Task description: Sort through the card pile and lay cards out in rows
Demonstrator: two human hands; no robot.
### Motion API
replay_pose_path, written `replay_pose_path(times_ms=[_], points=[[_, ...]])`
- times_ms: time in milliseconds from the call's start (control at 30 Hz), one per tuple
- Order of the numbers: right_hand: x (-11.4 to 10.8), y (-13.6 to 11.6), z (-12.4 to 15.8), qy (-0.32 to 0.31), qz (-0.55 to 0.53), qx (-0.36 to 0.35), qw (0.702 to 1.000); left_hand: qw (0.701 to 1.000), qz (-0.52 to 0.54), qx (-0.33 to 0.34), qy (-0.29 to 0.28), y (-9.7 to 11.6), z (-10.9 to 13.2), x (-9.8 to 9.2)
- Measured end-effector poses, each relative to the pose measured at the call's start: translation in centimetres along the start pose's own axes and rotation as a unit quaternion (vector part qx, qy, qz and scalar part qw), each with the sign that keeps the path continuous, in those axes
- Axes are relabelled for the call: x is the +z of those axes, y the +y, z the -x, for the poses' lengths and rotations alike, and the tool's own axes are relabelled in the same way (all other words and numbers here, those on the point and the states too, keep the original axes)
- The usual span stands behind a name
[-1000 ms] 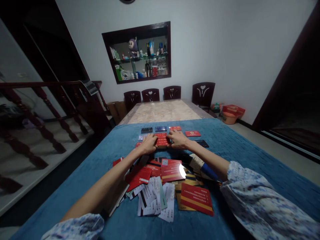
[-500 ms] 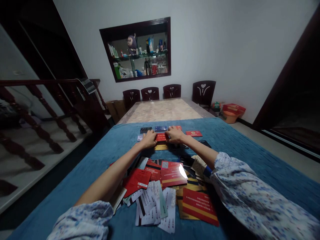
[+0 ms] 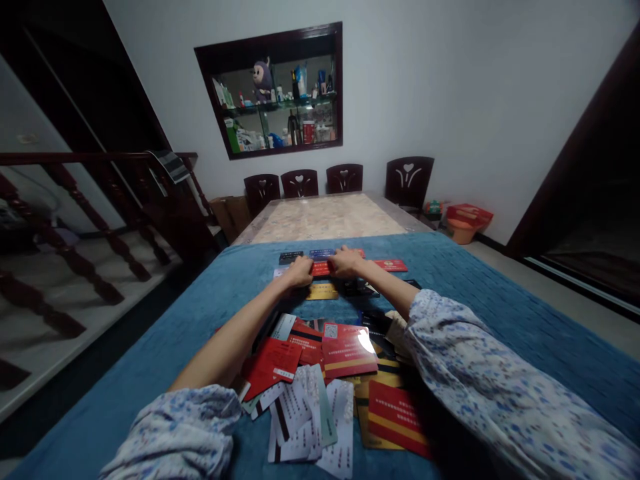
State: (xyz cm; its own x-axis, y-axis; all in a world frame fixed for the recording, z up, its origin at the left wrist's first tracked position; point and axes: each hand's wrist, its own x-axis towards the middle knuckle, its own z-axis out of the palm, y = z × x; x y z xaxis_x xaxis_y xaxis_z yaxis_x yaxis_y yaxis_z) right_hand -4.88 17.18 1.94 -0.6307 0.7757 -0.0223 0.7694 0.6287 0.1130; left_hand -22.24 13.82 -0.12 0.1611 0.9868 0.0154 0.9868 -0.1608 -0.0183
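A small red card [image 3: 321, 269] lies on the blue cloth between my two hands. My left hand [image 3: 300, 272] touches its left end with bent fingertips, and my right hand [image 3: 346, 263] has its fingers at the right end. Just behind are a blue card [image 3: 321, 254] and a dark card [image 3: 291, 257]. A gold card [image 3: 321, 291] lies in front of the red one, and another red card [image 3: 391, 265] is to the right. Nearer me is a loose pile with a large red card [image 3: 350, 350], white cards [image 3: 293, 410] and a red-and-gold card [image 3: 399, 417].
The blue cloth [image 3: 165, 347] covers the near part of a long table whose bare far top [image 3: 335, 217] shows. Several dark chairs [image 3: 345, 179] stand behind it. A wooden railing [image 3: 95, 159] is on the left, and an orange bucket [image 3: 461, 231] at the right.
Both hands have moved slightly away from me with the red card between them, closer to the blue card. More of the gold card shows. The view has shifted a little.
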Motion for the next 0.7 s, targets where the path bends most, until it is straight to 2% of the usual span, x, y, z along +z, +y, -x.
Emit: replay_pose_path(times_ms=[467, 700], points=[[-0.4, -0.2, -1.1, -0.057, 0.002, 0.005, 0.998, 1.000, -0.014, 0.009, -0.021, 0.0, -1.2, 0.2], [-0.5, -0.5, -1.2, -0.056, 0.001, 0.002, 0.998, 0.999, -0.012, 0.015, -0.037, -0.1, -1.7, 0.0]])
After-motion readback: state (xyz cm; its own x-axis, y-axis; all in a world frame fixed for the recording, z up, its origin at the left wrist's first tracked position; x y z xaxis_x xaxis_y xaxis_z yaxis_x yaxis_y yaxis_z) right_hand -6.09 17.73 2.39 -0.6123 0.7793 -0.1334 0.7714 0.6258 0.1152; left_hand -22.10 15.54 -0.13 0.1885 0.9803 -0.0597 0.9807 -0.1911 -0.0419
